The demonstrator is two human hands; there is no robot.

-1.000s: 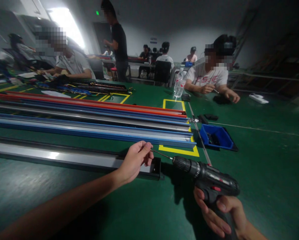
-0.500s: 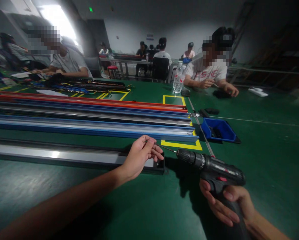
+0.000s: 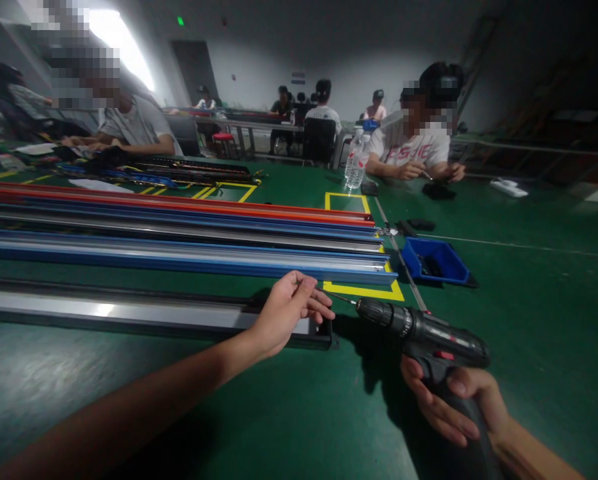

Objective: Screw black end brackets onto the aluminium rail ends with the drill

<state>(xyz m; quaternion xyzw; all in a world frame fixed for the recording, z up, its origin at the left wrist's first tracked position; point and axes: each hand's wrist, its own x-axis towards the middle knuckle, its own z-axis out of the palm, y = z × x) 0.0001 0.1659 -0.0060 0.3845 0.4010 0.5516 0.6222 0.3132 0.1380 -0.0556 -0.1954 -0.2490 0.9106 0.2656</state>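
Observation:
A black power drill [image 3: 429, 333] is held by its handle in my right hand [image 3: 459, 407], pointing left. From its chuck a long thin bit [image 3: 343, 297] reaches to my left hand [image 3: 291, 313], whose thumb and forefinger pinch the tip; the other fingers are loosely curled. Whether a screw sits at the tip is hidden by the fingers. Beneath my left hand lies the right end of a black-edged long channel with a silvery inside [image 3: 179, 315]. Blue [image 3: 279, 267] and red [image 3: 179, 199] long profiles lie side by side beyond it.
A blue bin [image 3: 436, 260] with small dark parts stands right of the profiles. Farther back are plastic bottles [image 3: 356, 160], a white power strip [image 3: 509, 187] and a bundle of dark strips [image 3: 179, 170]. Two people work across the green table [image 3: 529, 300].
My left hand has shifted slightly right, toward the chuck. The drill has barely moved. Across the table, the hands of the person at the right have come closer together.

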